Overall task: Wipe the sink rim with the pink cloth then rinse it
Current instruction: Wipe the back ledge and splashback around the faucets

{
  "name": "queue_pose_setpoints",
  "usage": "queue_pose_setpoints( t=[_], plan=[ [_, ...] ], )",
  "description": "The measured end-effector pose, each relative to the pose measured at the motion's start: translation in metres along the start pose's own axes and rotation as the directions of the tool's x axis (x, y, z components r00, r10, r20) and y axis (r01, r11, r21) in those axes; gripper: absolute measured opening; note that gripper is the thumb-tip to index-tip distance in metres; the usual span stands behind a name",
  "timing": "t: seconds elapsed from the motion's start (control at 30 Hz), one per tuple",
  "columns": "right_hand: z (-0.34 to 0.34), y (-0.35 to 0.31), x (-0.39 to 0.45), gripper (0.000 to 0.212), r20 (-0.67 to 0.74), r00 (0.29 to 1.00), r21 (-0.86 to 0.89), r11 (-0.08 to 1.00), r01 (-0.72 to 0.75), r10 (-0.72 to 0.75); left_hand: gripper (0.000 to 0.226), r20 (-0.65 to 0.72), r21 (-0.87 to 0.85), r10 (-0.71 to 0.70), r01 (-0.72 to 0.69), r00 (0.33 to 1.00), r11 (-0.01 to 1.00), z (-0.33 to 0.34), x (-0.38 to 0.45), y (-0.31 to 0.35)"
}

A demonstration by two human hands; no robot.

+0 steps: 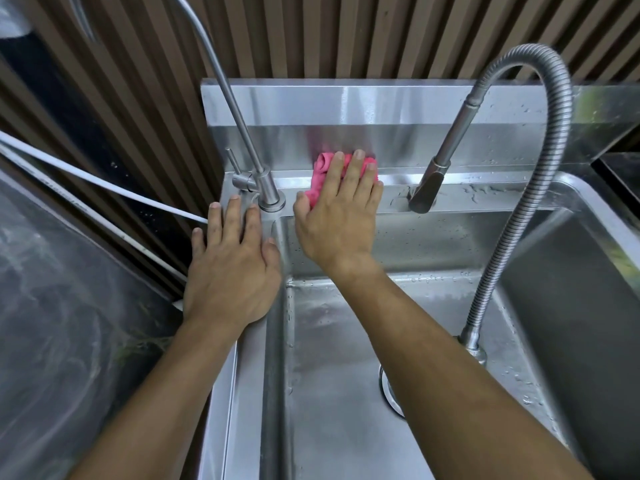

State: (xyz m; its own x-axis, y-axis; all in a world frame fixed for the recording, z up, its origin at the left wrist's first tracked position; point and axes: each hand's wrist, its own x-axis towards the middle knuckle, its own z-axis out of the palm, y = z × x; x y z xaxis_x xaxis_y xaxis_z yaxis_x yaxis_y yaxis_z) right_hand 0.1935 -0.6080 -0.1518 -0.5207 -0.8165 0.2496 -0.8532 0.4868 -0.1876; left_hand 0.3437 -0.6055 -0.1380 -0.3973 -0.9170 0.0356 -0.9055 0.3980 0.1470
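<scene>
My right hand [341, 216] presses flat on the crumpled pink cloth [320, 174] on the shiny steel sink's back rim [485, 194]. My left hand [232, 261] rests flat and holds nothing on the left rim, before brown slatted wall [346, 32].

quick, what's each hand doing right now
Left hand: open, flat on the sink rim.
Right hand: open, fingers straight, pressing the pink cloth.
</scene>
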Motion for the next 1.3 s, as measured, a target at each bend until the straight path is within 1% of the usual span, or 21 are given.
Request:
queue_pose_setpoints(
  t=[0.07,0.1,0.17,0.27,0.33,0.43,0.5,0.6,0.67,0.73,0.83,0.87,0.97,1.03,1.07,1.1,1.13,1.17,1.2,1.27,1.3],
  plan=[
    [0.000,0.006,-0.004,0.071,-0.004,1.000,0.024,1.000,0.014,-0.014,0.075,0.009,-0.001,0.000,0.000,1.000,1.000,0.000,0.000,0.000],
    [-0.001,0.009,-0.008,0.068,-0.036,0.999,0.032,0.999,0.029,-0.028,0.075,0.012,-0.004,0.003,-0.003,1.000,1.000,0.000,-0.001,0.000],
    [-0.001,0.013,-0.011,0.070,-0.093,0.995,0.015,0.999,0.047,-0.046,0.076,0.006,-0.002,0.006,-0.006,1.000,1.000,0.000,0.000,0.000],
    [0.004,0.014,-0.007,0.072,-0.093,0.993,-0.027,0.997,0.072,-0.075,0.077,-0.001,0.018,0.009,-0.009,1.000,1.000,0.000,0.000,0.001],
    [0.008,0.022,-0.003,0.069,-0.168,0.974,-0.054,0.988,0.147,-0.154,0.077,-0.012,0.021,0.014,-0.014,1.000,1.000,0.000,0.000,0.002],
    [0.018,0.038,0.005,0.053,-0.281,0.919,-0.056,0.961,0.271,-0.276,0.077,-0.026,0.026,0.023,-0.022,0.999,0.999,0.000,0.000,0.002],
    [0.022,0.042,0.009,0.046,-0.342,0.897,-0.043,0.958,0.284,-0.281,0.077,-0.026,0.022,0.030,-0.029,0.999,0.999,0.001,0.001,0.002],
    [0.018,0.039,0.013,0.042,-0.342,0.897,-0.018,0.956,0.292,-0.280,0.077,-0.039,0.010,0.042,-0.042,0.998,0.999,0.000,0.001,0.003],
    [0.003,0.041,0.012,0.037,-0.386,0.877,0.014,0.949,0.315,-0.286,0.076,-0.051,0.019,0.082,-0.081,0.995,0.997,0.001,0.001,0.003],
    [-0.022,0.049,0.003,0.034,-0.514,0.793,0.006,0.924,0.383,-0.326,0.076,-0.068,0.039,0.151,-0.149,0.986,0.988,0.000,0.000,0.004],
    [-0.076,0.060,-0.033,0.035,-0.693,0.610,-0.024,0.858,0.513,-0.384,0.068,-0.124,0.069,0.261,-0.254,0.957,0.965,-0.003,-0.008,0.006],
    [-0.097,0.067,-0.047,0.035,-0.720,0.575,-0.020,0.839,0.543,-0.390,0.067,-0.135,0.068,0.299,-0.293,0.945,0.954,-0.005,-0.011,0.009],
    [-0.159,0.103,-0.081,0.034,-0.782,0.509,0.031,0.793,0.608,-0.359,0.070,-0.119,0.026,0.374,-0.374,0.920,0.927,-0.017,-0.008,0.028],
    [-0.193,0.138,-0.088,0.032,-0.835,0.458,0.067,0.771,0.633,-0.304,0.071,-0.152,0.004,0.411,-0.415,0.899,0.910,-0.029,0.008,0.050],
    [-0.200,0.156,-0.085,0.032,-0.862,0.443,0.102,0.773,0.627,-0.246,0.070,-0.181,0.006,0.431,-0.437,0.884,0.899,-0.035,0.018,0.062],
    [-0.202,0.174,-0.077,0.032,-0.883,0.443,0.167,0.777,0.606,-0.156,0.070,-0.209,0.018,0.452,-0.458,0.867,0.889,-0.041,0.030,0.074],
    [-0.197,0.190,-0.065,0.033,-0.885,0.463,0.266,0.776,0.573,-0.039,0.069,-0.231,0.042,0.472,-0.476,0.851,0.879,-0.045,0.043,0.085],
    [-0.187,0.203,-0.050,0.034,-0.865,0.497,0.367,0.762,0.534,0.070,0.069,-0.249,0.077,0.488,-0.485,0.837,0.871,-0.049,0.056,0.096],
    [-0.175,0.211,-0.033,0.034,-0.836,0.529,0.441,0.748,0.496,0.142,0.069,-0.263,0.122,0.500,-0.485,0.825,0.866,-0.051,0.070,0.104],
    [-0.144,0.211,0.005,0.033,-0.759,0.623,0.527,0.739,0.419,0.188,0.068,-0.287,0.232,0.525,-0.474,0.801,0.850,-0.049,0.095,0.115],
    [-0.130,0.204,0.022,0.030,-0.717,0.679,0.543,0.738,0.401,0.160,0.067,-0.295,0.282,0.544,-0.473,0.785,0.835,-0.045,0.106,0.118]
  ],
)
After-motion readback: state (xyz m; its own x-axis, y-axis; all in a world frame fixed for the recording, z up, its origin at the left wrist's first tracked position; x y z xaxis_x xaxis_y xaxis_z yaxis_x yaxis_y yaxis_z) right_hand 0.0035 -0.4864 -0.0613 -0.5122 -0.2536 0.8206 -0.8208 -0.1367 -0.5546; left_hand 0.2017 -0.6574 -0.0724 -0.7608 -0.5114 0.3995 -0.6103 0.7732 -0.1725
